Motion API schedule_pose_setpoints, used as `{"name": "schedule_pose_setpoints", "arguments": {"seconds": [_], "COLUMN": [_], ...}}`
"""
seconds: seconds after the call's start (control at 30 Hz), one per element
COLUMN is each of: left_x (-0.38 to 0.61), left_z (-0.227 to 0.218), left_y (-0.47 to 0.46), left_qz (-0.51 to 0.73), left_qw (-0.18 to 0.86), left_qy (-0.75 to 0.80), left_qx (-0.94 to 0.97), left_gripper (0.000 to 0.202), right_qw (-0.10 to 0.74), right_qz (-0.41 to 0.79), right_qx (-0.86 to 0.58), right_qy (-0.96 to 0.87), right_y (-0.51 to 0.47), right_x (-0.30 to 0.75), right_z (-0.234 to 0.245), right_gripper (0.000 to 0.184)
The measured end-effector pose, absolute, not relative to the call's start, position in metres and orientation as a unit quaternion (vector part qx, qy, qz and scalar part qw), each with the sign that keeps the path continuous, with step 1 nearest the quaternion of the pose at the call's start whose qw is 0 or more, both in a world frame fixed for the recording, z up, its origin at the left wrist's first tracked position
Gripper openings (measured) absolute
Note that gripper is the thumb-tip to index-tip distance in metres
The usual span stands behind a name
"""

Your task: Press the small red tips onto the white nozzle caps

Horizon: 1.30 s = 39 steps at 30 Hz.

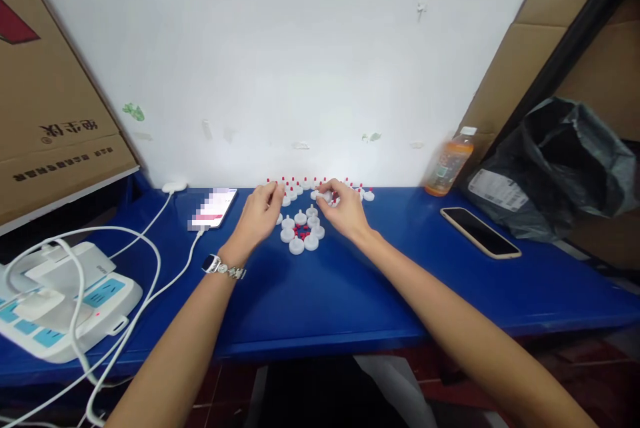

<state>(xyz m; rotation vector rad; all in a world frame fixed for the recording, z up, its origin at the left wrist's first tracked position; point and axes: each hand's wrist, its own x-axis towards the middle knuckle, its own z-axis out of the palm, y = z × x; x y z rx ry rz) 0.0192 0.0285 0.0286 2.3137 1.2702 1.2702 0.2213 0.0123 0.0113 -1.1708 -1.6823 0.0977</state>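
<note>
Several small white round caps [303,231] with red tips lie clustered on the blue table [320,295], and more of them stand in rows [300,185] along the white wall. My left hand [260,213], with a watch on its wrist, rests at the left of the cluster with its fingers curled toward the caps. My right hand [343,208] sits at the right of the cluster and pinches a white cap [324,196] between thumb and fingertips. What the left fingers hold, if anything, is hidden.
A lit phone [215,209] on a white cable lies left of the caps. A white power strip [60,305] with plugs sits at the left edge. A dark phone [480,233], an orange drink bottle [449,163] and a black bag [555,168] stand to the right. Cardboard boxes [50,115] flank both sides.
</note>
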Motion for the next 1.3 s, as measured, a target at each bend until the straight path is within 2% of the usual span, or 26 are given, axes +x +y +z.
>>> {"name": "schedule_pose_setpoints", "arguments": {"seconds": [0.1,0.17,0.37,0.53,0.63,0.93,1.3], "left_x": [0.012,0.012,0.012,0.007,0.005,-0.003,-0.008], "left_z": [0.023,0.019,0.025,0.026,0.024,0.022,0.025], "left_y": [0.034,0.035,0.033,0.034,0.036,0.04,0.042], "left_qz": [0.331,0.295,0.308,0.309,0.306,0.297,0.318], "left_qw": [0.074,0.076,0.084,0.068,0.046,0.042,0.032], "left_qy": [0.383,0.381,0.418,0.444,0.463,0.5,0.527], "left_qx": [0.86,0.873,0.851,0.838,0.831,0.812,0.787], "left_gripper": [0.027,0.025,0.037,0.035,0.034,0.032,0.034], "right_qw": [0.54,0.538,0.496,0.478,0.428,0.189,0.183], "right_qz": [0.051,0.046,0.141,0.135,0.111,0.053,0.042], "right_qx": [-0.501,-0.516,-0.483,-0.493,-0.519,-0.564,-0.595], "right_qy": [-0.674,-0.665,-0.707,-0.714,-0.731,-0.802,-0.781], "right_y": [0.014,0.013,0.009,0.022,0.043,0.086,0.113], "right_x": [0.226,0.226,0.219,0.215,0.211,0.194,0.179], "right_z": [0.013,0.014,0.012,0.011,0.015,0.025,0.037], "right_gripper": [0.008,0.01,0.013,0.013,0.013,0.015,0.028]}}
